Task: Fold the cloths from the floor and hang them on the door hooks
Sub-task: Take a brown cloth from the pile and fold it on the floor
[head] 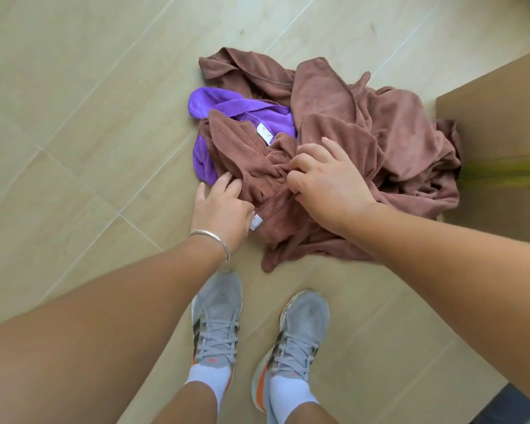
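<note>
Pale floor tiles (74, 123) carry a brown cloth heap (343, 123) under both hands. The right hand (325, 185) pinches a fold; the left hand (224, 206) grips the hem beside it. Soft, limp, light stuff, probably best lifted by a hemmed corner.

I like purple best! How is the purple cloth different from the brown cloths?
The purple cloth is bright and mostly buried; the brown cloths are dull, piled on top and spread wider. Both hands, left and right, are on brown cloth, none on purple. All lie crumpled on the floor.
</note>
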`<state>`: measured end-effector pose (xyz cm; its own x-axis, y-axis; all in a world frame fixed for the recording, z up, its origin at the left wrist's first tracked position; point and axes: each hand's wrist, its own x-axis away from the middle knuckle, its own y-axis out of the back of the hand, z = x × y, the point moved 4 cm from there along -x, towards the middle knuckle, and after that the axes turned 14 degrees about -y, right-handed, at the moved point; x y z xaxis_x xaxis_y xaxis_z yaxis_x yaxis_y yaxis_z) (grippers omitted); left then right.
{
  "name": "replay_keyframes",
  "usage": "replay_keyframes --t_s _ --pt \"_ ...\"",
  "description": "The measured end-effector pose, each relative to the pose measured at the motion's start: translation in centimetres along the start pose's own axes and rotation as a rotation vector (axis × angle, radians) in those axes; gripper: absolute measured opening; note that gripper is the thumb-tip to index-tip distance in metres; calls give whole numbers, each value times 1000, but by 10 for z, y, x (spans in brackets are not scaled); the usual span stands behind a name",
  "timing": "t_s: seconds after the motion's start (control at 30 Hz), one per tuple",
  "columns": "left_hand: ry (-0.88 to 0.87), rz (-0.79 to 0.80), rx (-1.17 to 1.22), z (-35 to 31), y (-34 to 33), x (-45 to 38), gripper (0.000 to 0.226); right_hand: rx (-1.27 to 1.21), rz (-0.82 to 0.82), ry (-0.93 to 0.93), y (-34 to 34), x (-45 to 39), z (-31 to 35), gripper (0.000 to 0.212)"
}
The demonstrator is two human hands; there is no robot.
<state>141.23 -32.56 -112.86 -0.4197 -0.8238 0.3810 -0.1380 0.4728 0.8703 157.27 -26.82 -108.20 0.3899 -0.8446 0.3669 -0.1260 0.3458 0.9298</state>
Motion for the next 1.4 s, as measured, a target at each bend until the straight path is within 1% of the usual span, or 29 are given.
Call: replay_keyframes --t_s 0.07,0.1,0.2,0.23,0.27,0.37,0.43,0.5,0.6,0.63,0.73,0.83,0.97,1.1,1.13,1.23,1.27,1.33,1.4 --pt "-3 -4 73 -2 21 11 25 -44 -66 8 31 8 0 19" --pt "-10 6 96 -3 33 17 29 -70 -112 22 49 12 1 15" --pt "-8 30 137 -8 76 36 55 -158 -213 60 109 18 7 6" --pt "0 14 154 -9 93 41 58 -171 -231 75 129 18 10 7" --pt "4 -11 170 -10 112 46 56 -178 -254 97 151 18 13 6" --pt "46 -62 173 -5 169 60 36 -185 -344 155 219 11 27 5" --pt "102 -89 144 5 206 69 27 -205 -395 165 266 2 41 11" --pt "160 -160 126 20 245 82 23 -230 -413 179 313 -8 60 14" --pt "284 -283 133 51 301 110 24 -244 -441 236 383 -25 93 8" --pt "319 -309 146 61 318 120 29 -246 -451 257 405 -30 105 8" --pt "378 -395 160 89 363 147 56 -266 -485 309 468 -45 144 10" --pt "385 -474 196 113 398 169 71 -291 -517 333 515 -61 187 11" --pt "411 -572 209 148 430 197 74 -323 -524 356 555 -81 248 11" --pt "545 -637 224 200 454 228 70 -376 -518 395 582 -97 303 12" --pt "571 -663 243 214 458 236 64 -384 -518 408 587 -101 315 12" --pt "620 -787 272 248 472 260 29 -413 -517 440 593 -111 346 11" --pt "642 -814 266 256 473 267 22 -422 -518 448 592 -113 353 11" --pt "675 -847 237 265 470 283 20 -422 -517 454 582 -118 360 11" --pt "658 -876 180 264 461 299 19 -386 -498 432 561 -124 358 10"
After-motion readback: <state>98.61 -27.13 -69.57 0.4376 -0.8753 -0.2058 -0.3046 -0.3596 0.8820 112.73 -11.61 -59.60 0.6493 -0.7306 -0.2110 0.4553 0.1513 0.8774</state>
